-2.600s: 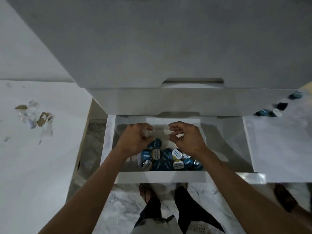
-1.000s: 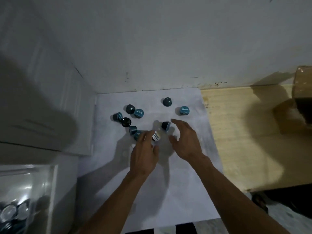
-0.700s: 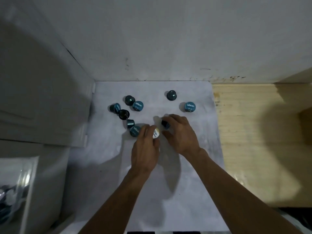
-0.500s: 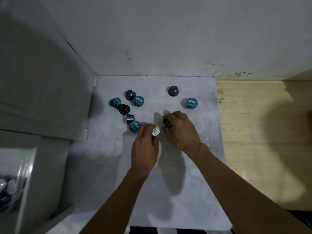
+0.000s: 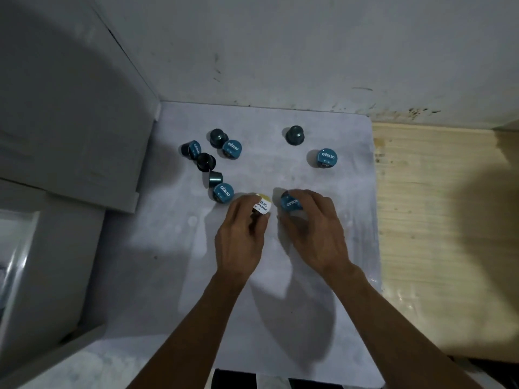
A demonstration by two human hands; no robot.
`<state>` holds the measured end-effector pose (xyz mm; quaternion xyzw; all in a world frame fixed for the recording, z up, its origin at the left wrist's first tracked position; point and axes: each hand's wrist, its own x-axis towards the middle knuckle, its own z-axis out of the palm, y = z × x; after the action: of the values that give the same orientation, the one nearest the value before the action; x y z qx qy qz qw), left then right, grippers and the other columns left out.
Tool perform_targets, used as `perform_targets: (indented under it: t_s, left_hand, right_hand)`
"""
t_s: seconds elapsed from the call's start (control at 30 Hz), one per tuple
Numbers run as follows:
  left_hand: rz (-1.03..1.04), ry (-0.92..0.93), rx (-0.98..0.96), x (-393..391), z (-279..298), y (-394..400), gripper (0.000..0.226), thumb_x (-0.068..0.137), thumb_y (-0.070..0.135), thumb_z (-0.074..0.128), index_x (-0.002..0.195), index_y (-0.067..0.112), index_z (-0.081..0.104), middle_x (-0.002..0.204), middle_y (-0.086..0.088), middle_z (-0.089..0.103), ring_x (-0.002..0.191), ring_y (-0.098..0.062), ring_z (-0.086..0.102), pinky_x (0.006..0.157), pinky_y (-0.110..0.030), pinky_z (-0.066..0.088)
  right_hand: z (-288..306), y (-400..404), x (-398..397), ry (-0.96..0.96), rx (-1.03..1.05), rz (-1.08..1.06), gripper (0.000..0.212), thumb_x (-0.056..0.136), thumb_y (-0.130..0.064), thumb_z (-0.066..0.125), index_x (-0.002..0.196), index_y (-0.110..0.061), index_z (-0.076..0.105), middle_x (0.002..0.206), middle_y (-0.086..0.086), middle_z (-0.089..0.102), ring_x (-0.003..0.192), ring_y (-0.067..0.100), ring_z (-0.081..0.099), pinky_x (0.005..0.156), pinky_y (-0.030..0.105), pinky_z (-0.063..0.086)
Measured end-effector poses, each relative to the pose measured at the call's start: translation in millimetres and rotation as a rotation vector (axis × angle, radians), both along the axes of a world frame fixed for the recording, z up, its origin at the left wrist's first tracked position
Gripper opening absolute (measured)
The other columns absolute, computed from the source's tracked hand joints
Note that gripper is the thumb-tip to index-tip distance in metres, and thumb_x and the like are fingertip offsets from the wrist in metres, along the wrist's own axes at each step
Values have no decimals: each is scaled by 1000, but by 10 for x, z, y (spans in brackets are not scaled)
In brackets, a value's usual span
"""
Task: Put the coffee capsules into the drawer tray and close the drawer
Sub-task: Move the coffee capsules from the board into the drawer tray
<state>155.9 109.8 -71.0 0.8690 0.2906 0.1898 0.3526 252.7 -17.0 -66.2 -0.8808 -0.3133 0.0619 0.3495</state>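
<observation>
Pale, matte counter [image 5: 280, 290] with seven round, foil-lidded teal capsules [image 5: 223, 192] unmoved since the preceding frame; left hand [image 5: 238, 242] fingers still pinching the white-and-yellow-lidded capsule [image 5: 262, 204], right hand [image 5: 314, 234] fingers now closed on a teal capsule [image 5: 290, 203], both lifted slightly

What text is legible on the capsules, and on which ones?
"EXCELSO": lid of the blue capsule at far right
"EXCELSO": lid of the blue capsule in the right hand
"EXCELSO": blue lids in the left cluster
"...ELSO" and "...TA BOLD": white-and-yellow lid in the left hand, partly covered by fingers
Smaller print under each logo: too small to read.
</observation>
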Motion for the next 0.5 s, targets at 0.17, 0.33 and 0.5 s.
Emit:
perform_targets:
  t_s: [0.17, 0.33, 0.5]
  left_hand:
    - [20, -79, 9, 9, -49, -5, 31, 91, 23, 68, 117, 7, 63, 116, -5, 68, 103, -17, 67, 87, -33, 57]
    - [39, -137, -30, -21, 15, -44, 27, 87, 19, 73, 109, 5, 67, 109, -6, 71, 99, -17, 68, 87, -35, 57]
    - [159, -169, -146, -217, 465, -119, 25, 84, 19, 76, 107, 11, 69, 102, 2, 72, 76, -2, 64, 63, -12, 51]
  right_hand:
    - [-163, 27, -19, -143, 125, -43, 28, 87, -16, 73, 113, -7, 69, 112, 8, 69, 102, 25, 57, 89, 22, 46]
    - [-126, -12, -32, -90, 155, -57, 24, 84, -15, 75, 106, -6, 70, 102, 9, 71, 95, 25, 59, 84, 14, 40]
    - [236, -126, -157, -15, 194, -68, 22, 81, -14, 78, 101, -10, 72, 96, 3, 72, 90, 14, 59, 80, 10, 42]
